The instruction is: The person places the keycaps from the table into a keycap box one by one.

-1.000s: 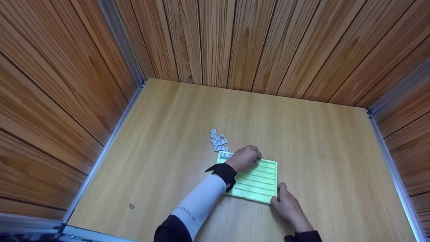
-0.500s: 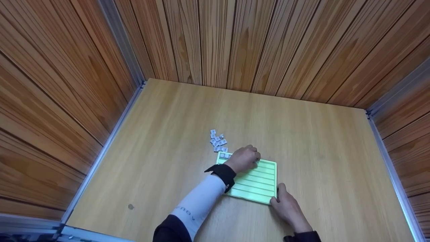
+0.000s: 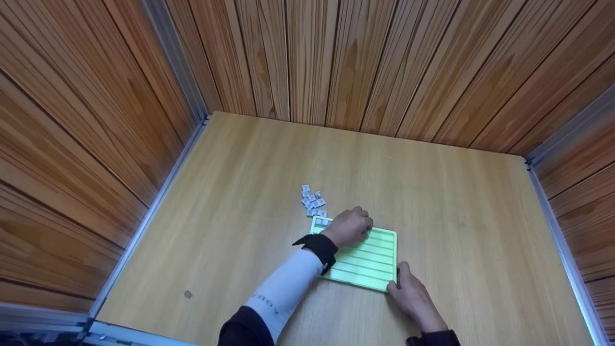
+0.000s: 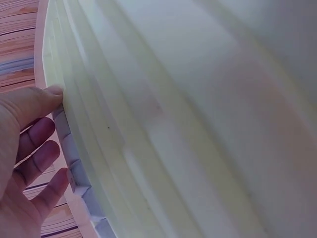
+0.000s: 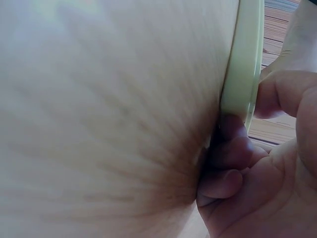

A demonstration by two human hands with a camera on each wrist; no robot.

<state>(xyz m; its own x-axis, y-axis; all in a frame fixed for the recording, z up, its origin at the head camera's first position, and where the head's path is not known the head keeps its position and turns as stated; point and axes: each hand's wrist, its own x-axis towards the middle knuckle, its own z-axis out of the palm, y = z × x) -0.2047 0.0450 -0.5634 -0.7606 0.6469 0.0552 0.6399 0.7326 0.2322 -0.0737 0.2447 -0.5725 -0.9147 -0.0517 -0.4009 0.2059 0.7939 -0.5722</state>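
Note:
A light green tray [image 3: 367, 262] with parallel ridged slots lies on the table. My left hand [image 3: 350, 226] reaches over its far slot, fingers curled, with a small grey-white tile at the fingertips. In the left wrist view, the thumb [image 4: 52, 94] presses at the end of a row of tiles [image 4: 72, 148] standing in the outermost slot; the index fingertip is hidden. My right hand [image 3: 411, 293] grips the tray's near right corner. In the right wrist view, its thumb [image 5: 272, 96] lies on the rim and its fingers [image 5: 228, 153] curl in under the edge.
Several loose tiles [image 3: 312, 202] lie in a small pile just beyond the tray's far left corner. Wood-panelled walls [image 3: 307, 62] with metal edge rails [image 3: 149, 216] enclose the table [image 3: 461, 206]. A dark round mark [image 3: 188, 294] shows on the table at left.
Almost nothing differs: the left fingers shift very slightly at the far slot, and the right hand stays on the tray's corner.

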